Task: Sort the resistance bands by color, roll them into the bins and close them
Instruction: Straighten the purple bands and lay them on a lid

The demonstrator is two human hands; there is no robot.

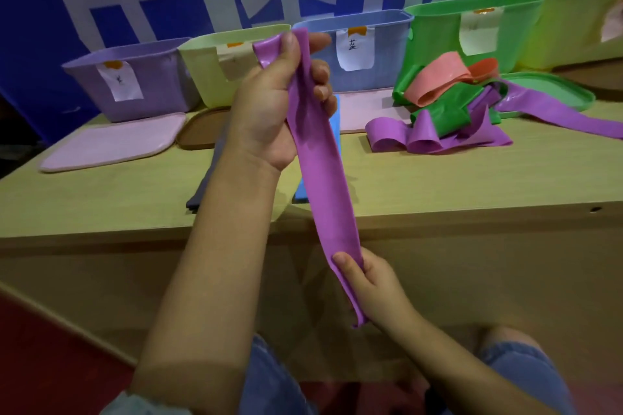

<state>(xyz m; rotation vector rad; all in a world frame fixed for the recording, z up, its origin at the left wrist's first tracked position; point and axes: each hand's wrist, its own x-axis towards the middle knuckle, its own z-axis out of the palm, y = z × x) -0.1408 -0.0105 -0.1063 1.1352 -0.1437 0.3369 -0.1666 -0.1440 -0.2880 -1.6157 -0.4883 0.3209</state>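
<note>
At centre frame, the left hand (269,104) pinches the top of a smooth, flat purple band (320,178) and the right hand (371,286) pinches its lower end. Behind, across the upper frame, plastic bins (371,54) carry white paper labels; the handwriting is not legible.

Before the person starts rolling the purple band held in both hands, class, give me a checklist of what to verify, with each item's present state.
1. Left hand grips the top end of the purple band: ok.
2. Right hand pinches the bottom end: ok.
3. Band hangs flat, without twists between the hands: ok.
4. Purple bin is open, its pink lid lying flat in front: ok.
5. Purple bin has room inside: cannot tell, interior hidden.
6. All purple bands are separated from the pile: not ok, several remain tangled with green and salmon ones.
</note>
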